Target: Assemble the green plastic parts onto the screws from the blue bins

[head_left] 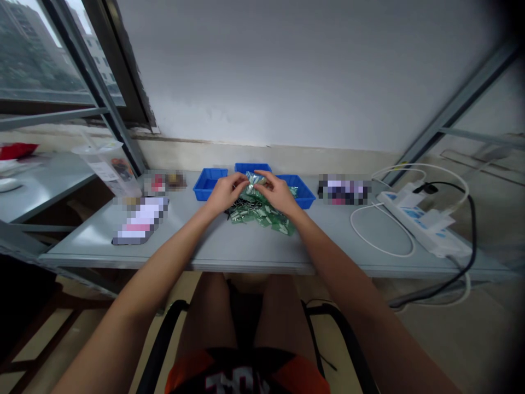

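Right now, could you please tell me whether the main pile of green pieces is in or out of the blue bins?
Out: the pile lies on the table, on the near side of the blue bins.

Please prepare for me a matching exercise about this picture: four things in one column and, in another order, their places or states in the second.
1. green packets
2. blue trays
3. power strip
4. plastic cup

A. at the right, with cables
B. at the left, on the window side
C. heaped below the left hand and right hand
D. three, near the wall

Pairs: 1-C; 2-D; 3-A; 4-B
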Tool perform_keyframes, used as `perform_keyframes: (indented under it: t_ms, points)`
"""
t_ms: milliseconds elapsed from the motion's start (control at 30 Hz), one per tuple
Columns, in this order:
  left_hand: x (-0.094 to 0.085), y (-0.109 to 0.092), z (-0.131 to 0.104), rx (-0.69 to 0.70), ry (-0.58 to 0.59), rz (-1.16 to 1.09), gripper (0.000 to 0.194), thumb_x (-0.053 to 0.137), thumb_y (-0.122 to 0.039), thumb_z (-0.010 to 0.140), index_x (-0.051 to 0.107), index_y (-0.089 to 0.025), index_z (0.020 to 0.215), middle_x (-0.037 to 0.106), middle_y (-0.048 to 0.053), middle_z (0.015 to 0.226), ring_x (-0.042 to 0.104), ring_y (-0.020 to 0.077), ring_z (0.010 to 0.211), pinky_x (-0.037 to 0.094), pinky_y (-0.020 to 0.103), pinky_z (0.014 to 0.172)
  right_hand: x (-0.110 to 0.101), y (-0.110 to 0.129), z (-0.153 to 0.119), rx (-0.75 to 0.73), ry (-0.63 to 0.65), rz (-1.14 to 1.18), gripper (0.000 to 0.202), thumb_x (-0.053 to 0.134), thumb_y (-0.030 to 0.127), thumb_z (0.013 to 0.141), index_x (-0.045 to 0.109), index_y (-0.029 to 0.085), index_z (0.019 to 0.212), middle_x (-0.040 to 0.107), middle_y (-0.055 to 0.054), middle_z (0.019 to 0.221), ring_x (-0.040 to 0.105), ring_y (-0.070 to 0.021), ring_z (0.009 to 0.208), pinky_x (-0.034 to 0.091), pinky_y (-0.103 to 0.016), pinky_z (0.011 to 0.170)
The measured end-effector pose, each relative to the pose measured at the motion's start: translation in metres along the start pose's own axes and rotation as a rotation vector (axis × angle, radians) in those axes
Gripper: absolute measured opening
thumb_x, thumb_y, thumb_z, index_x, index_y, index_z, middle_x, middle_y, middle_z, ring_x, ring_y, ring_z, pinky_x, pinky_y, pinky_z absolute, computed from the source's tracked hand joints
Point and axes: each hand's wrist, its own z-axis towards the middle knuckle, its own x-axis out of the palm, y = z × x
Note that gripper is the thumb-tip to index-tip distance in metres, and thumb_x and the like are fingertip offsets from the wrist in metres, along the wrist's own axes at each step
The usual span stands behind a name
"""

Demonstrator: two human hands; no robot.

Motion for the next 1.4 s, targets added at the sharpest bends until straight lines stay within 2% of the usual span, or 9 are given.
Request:
perform_keyframes:
  t_ms: [267,433,700,900,1000,1100,1233,1400]
  points:
    - [-0.0010,-0.0025,-0.0010,-0.042,0.023,-0.060,0.019,0.054,-0.032,0.083,0.057,-0.017,0.096,0.063,0.002,0.078,0.057,0.0120,0.068,0.046,0.024,0.064,0.0008,-0.0023,0.0007,0.039,-0.016,0.096,0.039,0.054,0.034,0.083,0.051,0.025,0.121,0.058,0.000,0.077,0.052,-0.0145,0.067,0.046,-0.030,0.064]
    - [0.0001,0.0004,0.0008,-0.055,0.008,-0.073,0.014,0.052,-0.029,0.085,0.058,-0.018,0.090,0.064,0.002,0.080,0.059,0.0129,0.073,0.047,0.025,0.066,0.0008,-0.0035,0.0012,0.057,0.003,0.113,0.039,0.055,0.034,0.083,0.050,0.026,0.121,0.057,0.000,0.075,0.052,-0.0146,0.067,0.047,-0.031,0.062]
    - [-0.0007,0.0006,0.0018,-0.024,0.001,-0.059,0.013,0.047,-0.026,0.087,0.057,-0.018,0.089,0.060,0.002,0.082,0.056,0.0135,0.076,0.045,0.025,0.067,0.0004,-0.0034,0.0018,0.036,0.025,0.115,0.040,0.054,0.031,0.084,0.049,0.026,0.123,0.057,0.000,0.075,0.052,-0.0149,0.068,0.048,-0.032,0.064]
    - [0.0004,-0.0002,0.0006,-0.066,0.030,-0.093,0.012,0.047,-0.025,0.087,0.056,-0.017,0.089,0.059,0.001,0.077,0.054,0.0126,0.070,0.044,0.025,0.065,-0.0017,-0.0007,0.0011,0.003,0.050,0.117,0.039,0.052,0.028,0.085,0.049,0.025,0.124,0.059,-0.001,0.078,0.055,-0.0153,0.071,0.048,-0.032,0.067]
    - [0.0018,0.0007,0.0004,-0.069,0.007,-0.150,0.011,0.050,-0.025,0.085,0.055,-0.017,0.088,0.059,0.001,0.076,0.055,0.0120,0.070,0.043,0.024,0.064,-0.0017,-0.0014,0.0011,0.010,0.046,0.095,0.039,0.051,0.028,0.085,0.049,0.025,0.124,0.059,-0.001,0.077,0.054,-0.0154,0.069,0.047,-0.032,0.067]
    - [0.0034,0.0031,0.0010,-0.099,-0.012,-0.242,0.019,0.054,-0.027,0.084,0.053,-0.017,0.099,0.058,0.000,0.072,0.053,0.0107,0.064,0.042,0.023,0.060,-0.0008,-0.0034,0.0013,-0.002,0.038,0.093,0.039,0.052,0.029,0.085,0.049,0.025,0.124,0.058,0.000,0.076,0.053,-0.0151,0.067,0.047,-0.032,0.067]
    - [0.0054,0.0059,0.0022,-0.165,0.032,-0.354,0.039,0.059,-0.031,0.080,0.048,-0.018,0.115,0.057,-0.001,0.067,0.050,0.0101,0.057,0.041,0.023,0.056,0.0011,-0.0046,0.0008,-0.035,0.023,0.099,0.038,0.051,0.028,0.085,0.049,0.026,0.123,0.058,0.000,0.077,0.052,-0.0148,0.067,0.046,-0.032,0.067]
    - [0.0059,0.0040,0.0027,-0.237,0.114,-0.408,0.029,0.060,-0.038,0.079,0.056,-0.015,0.095,0.053,-0.002,0.061,0.050,0.0101,0.055,0.040,0.022,0.053,0.0022,-0.0029,-0.0002,-0.050,0.019,0.066,0.038,0.052,0.028,0.085,0.050,0.026,0.122,0.059,0.000,0.079,0.051,-0.0143,0.065,0.045,-0.031,0.065]
